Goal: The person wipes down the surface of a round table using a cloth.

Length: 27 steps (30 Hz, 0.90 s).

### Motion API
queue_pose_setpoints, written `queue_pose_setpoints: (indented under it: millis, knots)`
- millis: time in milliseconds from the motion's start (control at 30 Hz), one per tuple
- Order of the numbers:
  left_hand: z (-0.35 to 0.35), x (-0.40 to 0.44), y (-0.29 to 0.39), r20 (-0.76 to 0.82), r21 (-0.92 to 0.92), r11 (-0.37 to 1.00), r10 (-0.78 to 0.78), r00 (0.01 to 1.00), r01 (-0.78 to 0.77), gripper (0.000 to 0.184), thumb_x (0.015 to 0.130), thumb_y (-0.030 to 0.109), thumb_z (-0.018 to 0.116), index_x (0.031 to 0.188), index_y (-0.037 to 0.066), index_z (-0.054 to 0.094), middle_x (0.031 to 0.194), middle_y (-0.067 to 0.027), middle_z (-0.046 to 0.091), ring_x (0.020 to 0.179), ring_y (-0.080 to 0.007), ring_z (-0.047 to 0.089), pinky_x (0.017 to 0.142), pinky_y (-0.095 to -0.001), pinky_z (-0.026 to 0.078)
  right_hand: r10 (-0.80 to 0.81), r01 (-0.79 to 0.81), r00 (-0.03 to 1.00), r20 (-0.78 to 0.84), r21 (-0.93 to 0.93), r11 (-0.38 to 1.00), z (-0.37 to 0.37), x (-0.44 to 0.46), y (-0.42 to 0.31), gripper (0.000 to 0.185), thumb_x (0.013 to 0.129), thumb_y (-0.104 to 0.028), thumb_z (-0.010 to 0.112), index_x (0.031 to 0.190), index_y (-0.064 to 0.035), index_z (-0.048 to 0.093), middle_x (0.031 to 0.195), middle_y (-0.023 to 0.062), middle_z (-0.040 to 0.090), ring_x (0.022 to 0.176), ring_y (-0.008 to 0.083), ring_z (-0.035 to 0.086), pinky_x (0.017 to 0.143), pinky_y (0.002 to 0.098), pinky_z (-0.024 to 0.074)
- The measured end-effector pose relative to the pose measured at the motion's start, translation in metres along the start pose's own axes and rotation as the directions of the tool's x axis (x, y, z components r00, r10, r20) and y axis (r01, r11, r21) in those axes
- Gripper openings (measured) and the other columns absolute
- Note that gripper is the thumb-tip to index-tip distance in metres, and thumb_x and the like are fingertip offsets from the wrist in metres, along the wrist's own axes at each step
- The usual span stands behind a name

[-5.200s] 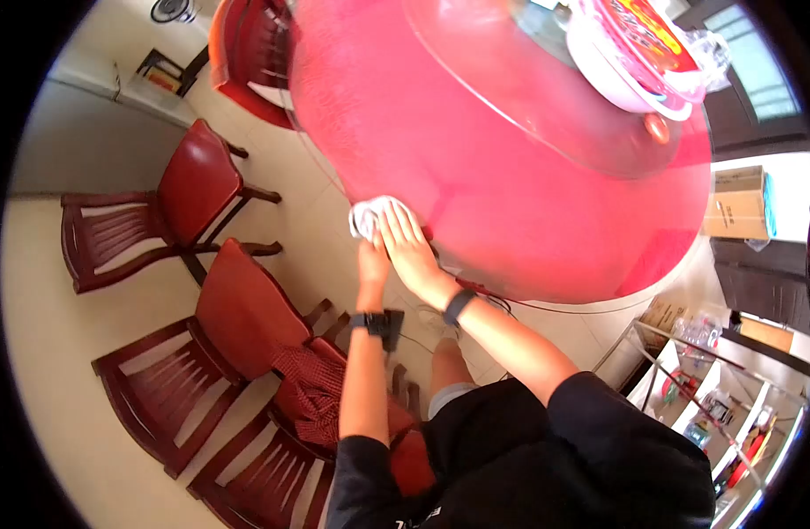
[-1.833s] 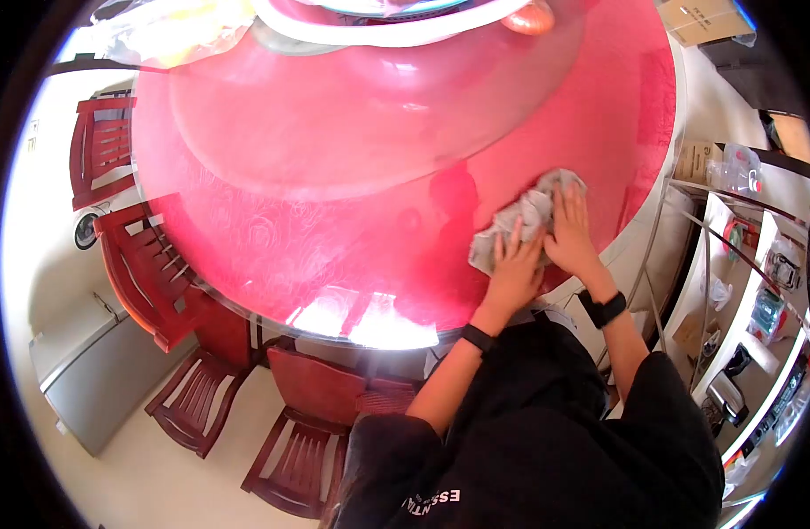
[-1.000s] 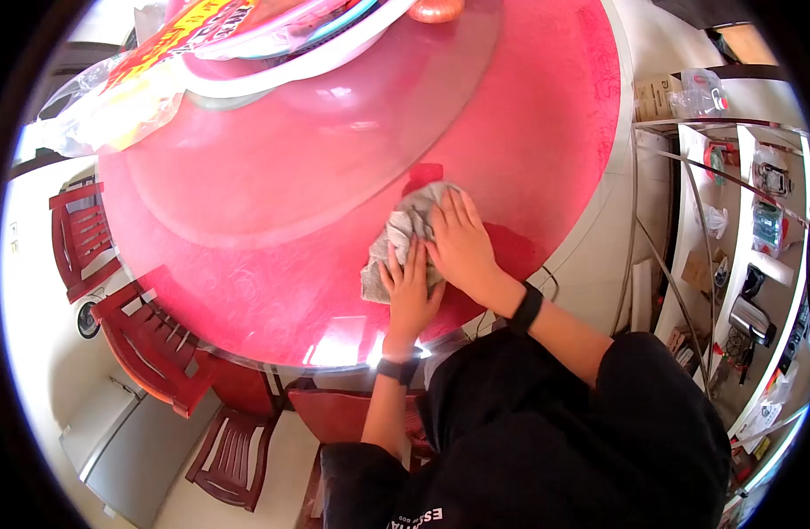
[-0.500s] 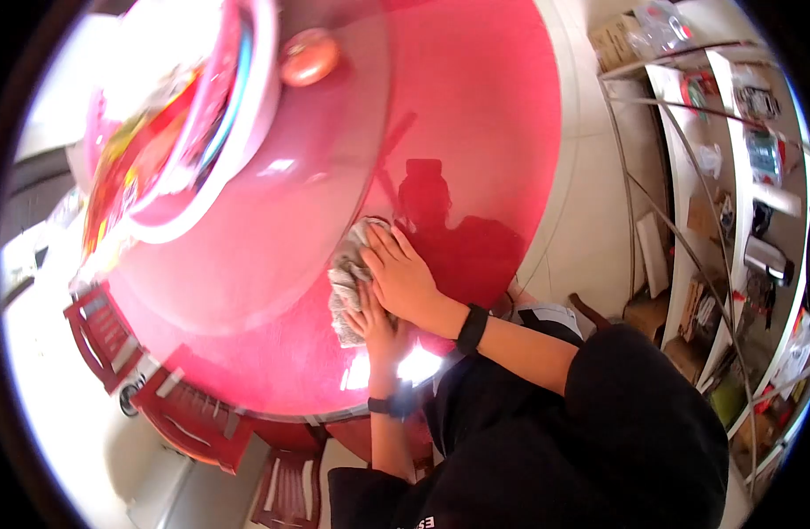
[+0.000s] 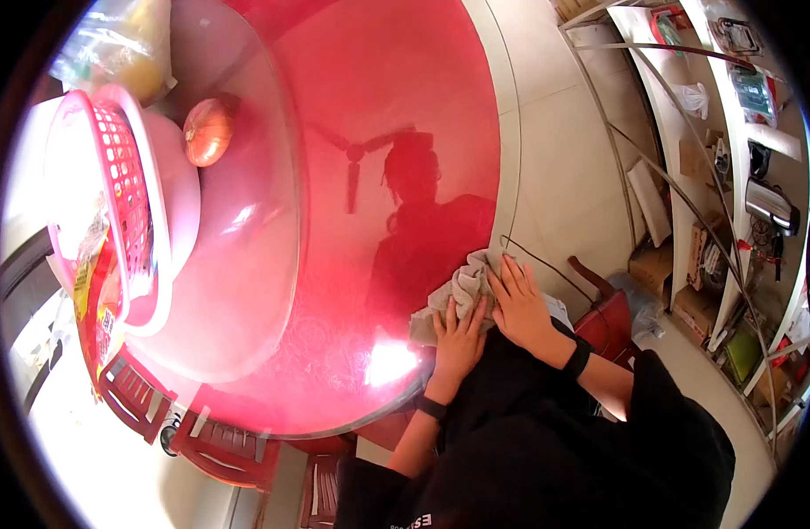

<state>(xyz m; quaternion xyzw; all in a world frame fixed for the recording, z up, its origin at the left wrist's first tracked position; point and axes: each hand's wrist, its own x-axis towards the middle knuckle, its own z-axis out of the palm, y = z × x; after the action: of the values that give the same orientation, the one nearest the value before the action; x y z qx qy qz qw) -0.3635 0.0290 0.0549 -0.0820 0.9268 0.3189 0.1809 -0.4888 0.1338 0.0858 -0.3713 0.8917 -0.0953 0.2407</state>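
Note:
A crumpled grey cloth (image 5: 465, 286) lies at the near right edge of the round red table (image 5: 352, 291). My left hand (image 5: 460, 339) rests on its lower part, fingers spread and stretched out over the fabric. Close beside it, my right hand (image 5: 521, 304) lies flat on the cloth's right end at the table rim, fingers extended. Both palms face down. The underside of the cloth is hidden.
On the clear turntable (image 5: 237, 300) stand a pink basket (image 5: 127, 194), an onion (image 5: 208, 132) and a plastic bag (image 5: 127, 44). Red chairs (image 5: 224, 450) line the lower left edge. Cluttered shelves (image 5: 731, 167) with metal bars stand at right, beyond the tiled floor.
Both hands and the cloth have moved right across the table to its edge. The camera view has shifted, so the basket and onion now appear farther left and lower.

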Motion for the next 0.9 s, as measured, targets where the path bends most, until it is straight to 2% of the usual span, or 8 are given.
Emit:
queue_pose_setpoints:
  millis: [133, 200, 367, 433, 533, 700, 833, 900]
  knots:
    - [-0.014, 0.036, -0.003, -0.056, 0.023, 0.999, -0.021, 0.998, 0.022, 0.072, 0.076, 0.023, 0.061, 0.141, 0.015, 0.032, 0.147, -0.0068, 0.028, 0.135, -0.0422, 0.015, 0.106, -0.0619, 0.01, 0.014, -0.014, 0.997, -0.072, 0.004, 1.0, 0.004, 0.031, 0.008, 0.059, 0.076, -0.02, 0.056, 0.13, -0.0009, 0.042, 0.138, 0.0212, 0.036, 0.133, 0.0318, 0.028, 0.11, 0.0448, 0.0197]
    - [-0.044, 0.07, -0.008, -0.136, 0.026, 0.996, -0.078, 0.988, 0.083, 0.073, 0.076, 0.021, 0.06, 0.142, 0.013, 0.03, 0.148, -0.0088, 0.026, 0.136, -0.0412, 0.011, 0.107, -0.061, 0.005, -0.033, 0.039, 0.978, -0.204, 0.029, 0.999, -0.013, 0.077, 0.008, 0.06, 0.076, -0.02, 0.055, 0.131, 0.0001, 0.041, 0.137, 0.0223, 0.036, 0.132, 0.0325, 0.029, 0.11, 0.0451, 0.0196]
    - [-0.103, 0.166, -0.027, -0.395, 0.046, 0.998, -0.023, 0.918, 0.044, 0.074, 0.077, 0.02, 0.057, 0.143, 0.009, 0.025, 0.15, -0.0108, 0.02, 0.138, -0.0416, 0.004, 0.107, -0.0604, 0.001, -0.09, 0.101, 0.89, -0.447, 0.001, 0.995, -0.045, 0.185, 0.029, 0.06, 0.078, -0.019, 0.052, 0.134, -0.0004, 0.038, 0.138, 0.0224, 0.035, 0.132, 0.033, 0.028, 0.11, 0.0463, 0.0178]
    - [-0.108, 0.194, -0.02, -0.398, 0.082, 0.995, -0.022, 0.917, 0.059, 0.074, 0.077, 0.02, 0.057, 0.143, 0.007, 0.025, 0.15, -0.0113, 0.02, 0.138, -0.0418, 0.003, 0.107, -0.0603, 0.001, -0.074, 0.107, 0.858, -0.508, 0.035, 0.994, -0.051, 0.209, 0.044, 0.059, 0.08, -0.016, 0.048, 0.136, -0.0016, 0.035, 0.138, 0.0227, 0.034, 0.133, 0.0329, 0.027, 0.111, 0.0472, 0.0146]
    - [-0.104, 0.209, 0.002, -0.359, 0.116, 0.993, 0.04, 0.933, 0.002, 0.074, 0.078, 0.022, 0.056, 0.143, 0.007, 0.025, 0.15, -0.0118, 0.019, 0.138, -0.0423, 0.004, 0.107, -0.0606, 0.001, 0.018, 0.006, 0.869, -0.494, 0.046, 0.999, -0.06, 0.194, 0.068, 0.06, 0.082, -0.017, 0.046, 0.137, -0.0002, 0.032, 0.14, 0.024, 0.032, 0.134, 0.0339, 0.024, 0.11, 0.0485, 0.0154]
    - [-0.065, 0.149, 0.021, -0.196, 0.055, 0.995, 0.097, 0.976, -0.087, 0.072, 0.079, 0.022, 0.056, 0.142, 0.006, 0.026, 0.149, -0.0117, 0.021, 0.136, -0.044, 0.01, 0.106, -0.0623, 0.007, -0.024, 0.05, 0.937, -0.35, 0.066, 0.997, -0.044, 0.117, 0.076, 0.065, 0.078, -0.018, 0.052, 0.135, 0.0052, 0.031, 0.138, 0.0305, 0.028, 0.133, 0.0406, 0.023, 0.109, 0.0483, 0.0186]
    - [-0.029, 0.075, -0.009, -0.109, 0.185, 0.981, 0.076, 0.991, -0.055, 0.067, 0.081, 0.026, 0.056, 0.14, 0.006, 0.032, 0.146, -0.0136, 0.026, 0.135, -0.0456, 0.012, 0.105, -0.0625, 0.008, 0.051, 0.053, 0.972, -0.231, 0.422, 0.905, -0.022, 0.076, 0.028, 0.07, 0.078, -0.019, 0.054, 0.135, 0.0099, 0.026, 0.137, 0.0351, 0.024, 0.132, 0.047, 0.018, 0.109, 0.0521, 0.0165]
    - [-0.049, 0.057, -0.028, 0.008, 0.119, 0.993, 0.001, 1.0, -0.002, 0.066, 0.082, 0.028, 0.055, 0.139, 0.005, 0.033, 0.145, -0.015, 0.027, 0.135, -0.0459, 0.012, 0.106, -0.0623, 0.006, 0.022, 0.084, 0.972, -0.234, 0.433, 0.897, -0.018, 0.086, 0.003, 0.071, 0.079, -0.022, 0.054, 0.135, 0.0104, 0.025, 0.138, 0.0348, 0.023, 0.132, 0.0471, 0.018, 0.109, 0.0529, 0.0157]
